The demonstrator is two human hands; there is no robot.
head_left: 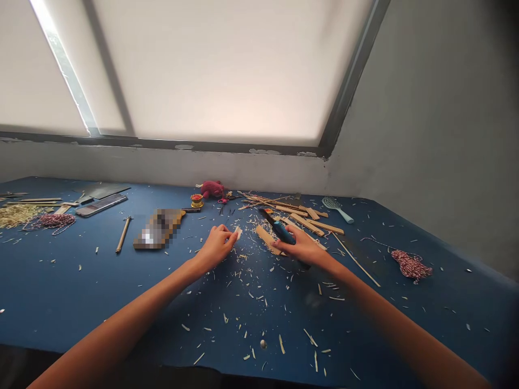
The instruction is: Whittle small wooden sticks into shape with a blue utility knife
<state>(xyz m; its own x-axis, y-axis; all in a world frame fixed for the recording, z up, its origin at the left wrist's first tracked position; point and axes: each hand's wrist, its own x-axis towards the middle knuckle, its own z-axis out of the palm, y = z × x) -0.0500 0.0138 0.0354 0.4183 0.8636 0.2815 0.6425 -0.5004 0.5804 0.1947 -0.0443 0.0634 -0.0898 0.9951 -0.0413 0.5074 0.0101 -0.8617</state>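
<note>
**Blue table (81, 292), wood shavings (281, 344) scattered**

My left hand (218, 244), just before 12 o'clock, pinches a small pale piece (239, 232); my right hand (305, 248), just past 12, grips a blue-handled knife (284, 232). Wood strips (324, 225) beyond it. Looks like paring; next stroke probably calls for a firm pinch, blade clear. No readable brands, labels, writing.

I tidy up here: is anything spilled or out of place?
Yes: pale shavings lie scattered across the blue table, well beyond the wood strips. The hairbrush also seems out of place near those strips.
</note>
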